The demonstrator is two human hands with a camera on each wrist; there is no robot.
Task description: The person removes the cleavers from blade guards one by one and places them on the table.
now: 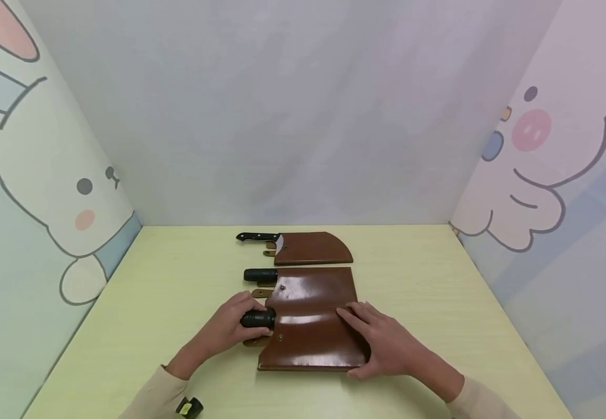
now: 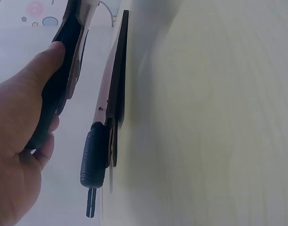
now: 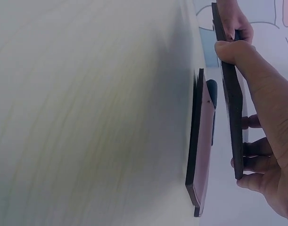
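Observation:
Nearest me, a cleaver in a glossy brown leather sheath is held level between both hands. My left hand grips its black handle, fingers wrapped round it in the left wrist view. My right hand holds the sheath's right end, with thumb and fingers at its edges. In the right wrist view the sheath's dark edge stands off the tabletop. A second sheathed cleaver lies just behind, partly overlapped by the held one in the head view. The blade of the held cleaver is hidden in its sheath.
Farther back lies a third sheathed knife with a riveted black handle pointing left. The pale yellow table meets a grey back wall. Cartoon-printed side walls stand left and right. A small black device sits by my left sleeve.

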